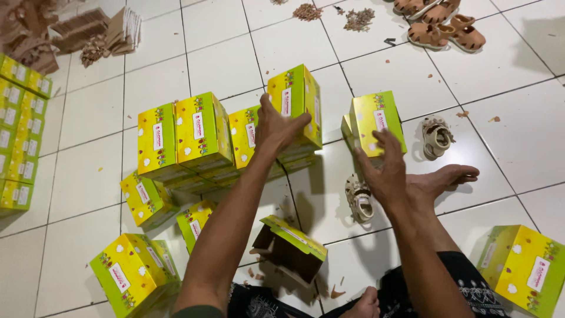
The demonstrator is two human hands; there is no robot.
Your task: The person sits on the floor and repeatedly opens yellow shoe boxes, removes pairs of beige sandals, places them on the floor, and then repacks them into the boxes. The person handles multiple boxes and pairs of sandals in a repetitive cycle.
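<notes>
Nearest the camera, at six o'clock, an open yellow-green box (289,248) lies on the white tiled floor (88,176), its brown inside showing, with a closed box (134,272) at seven o'clock and another shut box (525,268) at four o'clock. Just past the open one, a small cream sandal (359,199) lies beside a bare foot (440,179). The right hand (382,171) hovers over that sandal with fingers spread, its fingertips touching the lower edge of an upright box (375,122) at one o'clock; it grips nothing. A second cream sandal (436,137) lies at two o'clock. The left hand (278,126) reaches to twelve o'clock, fingers spread and pressed against the side of the top box (294,100) on a stacked cluster of boxes (194,138). Farther off, more boxes (17,135) line the nine o'clock edge, cardboard pieces (76,32) lie at eleven o'clock, and brown sandals (444,23) sit at one o'clock.
</notes>
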